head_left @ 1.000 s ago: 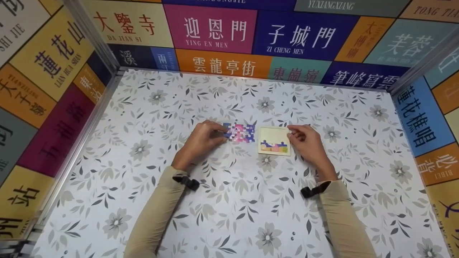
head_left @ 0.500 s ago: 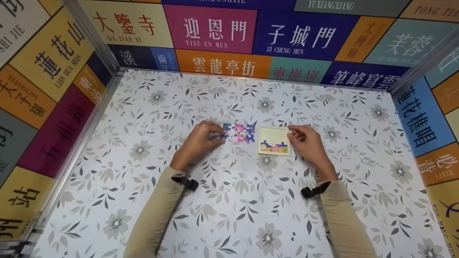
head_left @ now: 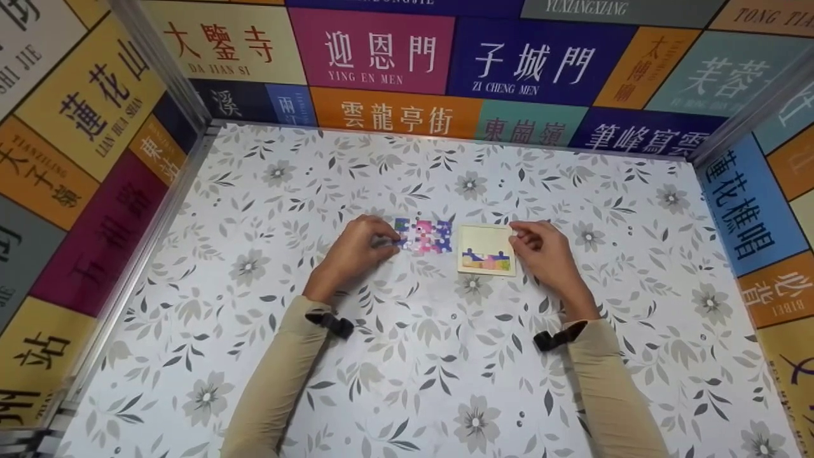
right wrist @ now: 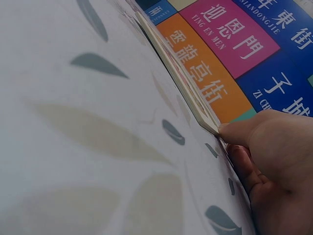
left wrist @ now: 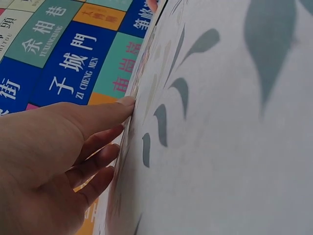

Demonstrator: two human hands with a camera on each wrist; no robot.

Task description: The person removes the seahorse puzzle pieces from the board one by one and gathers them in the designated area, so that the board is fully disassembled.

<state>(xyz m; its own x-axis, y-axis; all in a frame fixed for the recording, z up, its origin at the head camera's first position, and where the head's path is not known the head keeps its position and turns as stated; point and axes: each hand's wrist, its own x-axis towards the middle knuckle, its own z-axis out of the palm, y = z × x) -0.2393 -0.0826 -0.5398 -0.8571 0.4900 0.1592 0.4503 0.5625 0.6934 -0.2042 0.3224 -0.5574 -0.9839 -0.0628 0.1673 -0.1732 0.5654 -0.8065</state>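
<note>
On the patterned tabletop lies a group of colourful jigsaw pieces [head_left: 424, 236], blue and purple with pink in the middle. My left hand [head_left: 361, 249] rests at their left edge, thumb and fingertips right by the leftmost pieces; in the left wrist view its thumb is stretched out and the other fingers bend loosely. To the right of the group is a square cream puzzle tray [head_left: 486, 230], its lower part filled with joined pieces and its upper part bare. My right hand [head_left: 544, 251] holds the tray's right edge, index finger at the upper corner and thumb lower down.
The table [head_left: 407, 369] has a white cover with grey flowers and leaves. Panels with large coloured lettering [head_left: 381, 57] rise along the back and both sides. A black strap with a small block [head_left: 331, 323] sits on each wrist.
My left hand has drawn back slightly to the left, showing more of the leftmost jigsaw pieces. My right hand and the tray have stayed in place.
</note>
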